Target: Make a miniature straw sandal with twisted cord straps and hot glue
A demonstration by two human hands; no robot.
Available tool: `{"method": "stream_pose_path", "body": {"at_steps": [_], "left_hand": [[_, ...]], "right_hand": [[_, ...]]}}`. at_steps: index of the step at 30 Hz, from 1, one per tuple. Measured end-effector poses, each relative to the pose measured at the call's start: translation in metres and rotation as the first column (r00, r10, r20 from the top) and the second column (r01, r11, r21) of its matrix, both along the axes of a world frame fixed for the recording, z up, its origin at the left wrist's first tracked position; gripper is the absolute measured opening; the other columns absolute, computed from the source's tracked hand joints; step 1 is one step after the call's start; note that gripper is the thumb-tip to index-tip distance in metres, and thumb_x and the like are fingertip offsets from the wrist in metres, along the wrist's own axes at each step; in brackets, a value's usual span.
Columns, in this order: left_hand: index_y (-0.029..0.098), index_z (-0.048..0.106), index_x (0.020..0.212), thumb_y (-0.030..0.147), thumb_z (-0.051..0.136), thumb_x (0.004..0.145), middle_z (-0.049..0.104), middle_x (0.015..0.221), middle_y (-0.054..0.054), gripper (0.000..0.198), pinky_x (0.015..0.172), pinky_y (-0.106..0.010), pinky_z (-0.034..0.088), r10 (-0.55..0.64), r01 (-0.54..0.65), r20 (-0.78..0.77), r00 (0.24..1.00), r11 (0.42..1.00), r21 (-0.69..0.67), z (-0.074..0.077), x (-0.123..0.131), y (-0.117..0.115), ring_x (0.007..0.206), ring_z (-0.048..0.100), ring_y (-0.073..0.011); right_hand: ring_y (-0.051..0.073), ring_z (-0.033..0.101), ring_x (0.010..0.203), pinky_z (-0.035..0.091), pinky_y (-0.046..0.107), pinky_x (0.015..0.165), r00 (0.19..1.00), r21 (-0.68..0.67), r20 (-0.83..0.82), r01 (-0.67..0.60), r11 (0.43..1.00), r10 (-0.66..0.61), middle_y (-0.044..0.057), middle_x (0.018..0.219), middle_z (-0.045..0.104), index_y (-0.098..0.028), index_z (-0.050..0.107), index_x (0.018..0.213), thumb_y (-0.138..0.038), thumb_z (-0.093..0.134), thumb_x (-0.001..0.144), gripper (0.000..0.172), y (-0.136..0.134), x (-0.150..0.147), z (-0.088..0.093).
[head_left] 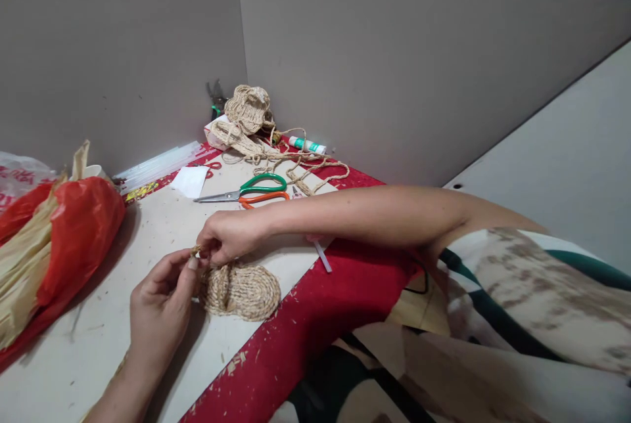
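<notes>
Nearest us, lower right, we get patterned white, green and brown clothing (537, 305), then the red-cloth-covered counter (276, 364) with straw crumbs on its edge. On it, a flat white board (98, 357). Our left hand (162, 295) has its grip pinching a short tan straw strand (196, 251) between thumb and fingers. Our right hand (231, 237) meets it with fingers curled; tips partly hidden, so we can't tell if that grip is pinching too. The tan, braided-straw, rounded oblong piece (254, 291) lies on the board just below the right hand, near the board's edge; we can't tell whether the strand joins it. Off left, we have a red plastic bag (86, 226) around pale dried husks (27, 259). Past the right hand: open-handled metal scissors with one green and one orange loop (263, 181), then a white paper piece (190, 181). Farther, loose tan twisted cord (296, 163), a white-and-green tube (308, 145), clear thin sticks (160, 163), a tan coiled-cord bundle (246, 108). Grey wall panels (369, 48) behind.
</notes>
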State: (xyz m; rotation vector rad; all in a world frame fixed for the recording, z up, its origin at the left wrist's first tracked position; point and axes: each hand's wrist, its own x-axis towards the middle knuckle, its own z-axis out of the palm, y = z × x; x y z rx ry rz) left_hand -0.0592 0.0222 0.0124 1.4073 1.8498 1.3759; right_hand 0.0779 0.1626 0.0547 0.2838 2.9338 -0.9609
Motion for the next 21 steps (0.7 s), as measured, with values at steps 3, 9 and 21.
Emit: {"method": "stream_pose_path", "body": {"at_steps": [3,9,21], "left_hand": [[0.023,0.071,0.097,0.044,0.068,0.086,0.078,0.081,-0.002,0.024,0.06,-0.024,0.054,0.004,-0.004,-0.041,0.999,1.0,0.01,0.0,0.002,-0.003,0.066,0.069,-0.0155],[0.024,0.073,0.104,0.031,0.068,0.087,0.079,0.094,-0.004,0.019,0.074,-0.029,0.056,-0.03,0.068,-0.316,0.948,0.992,0.11,-0.006,-0.003,-0.009,0.077,0.073,-0.0187],[0.018,0.057,0.132,0.004,0.061,0.089,0.078,0.102,-0.014,0.046,0.065,-0.029,0.054,-0.168,0.612,-0.911,0.378,0.783,0.11,-0.002,-0.026,-0.006,0.076,0.072,-0.0195]], "right_hand": [[0.006,0.054,0.065,0.04,0.019,0.065,0.999,0.014,0.01,0.042,0.999,-0.042,0.0,0.079,0.07,-0.008,0.073,0.101,-0.006,0.062,0.084,0.02,0.002,0.002,0.007],[0.016,0.057,0.078,0.037,0.03,0.071,0.92,0.23,-0.104,0.391,0.891,-0.377,0.015,0.09,0.07,-0.005,0.073,0.091,-0.02,0.055,0.096,0.024,0.023,0.024,0.017],[0.01,0.062,0.079,0.046,0.022,0.076,0.94,-0.081,-0.339,0.019,0.997,-0.046,0.007,0.097,0.072,-0.011,0.07,0.103,-0.017,0.063,0.092,0.014,-0.002,0.052,-0.01]]}}
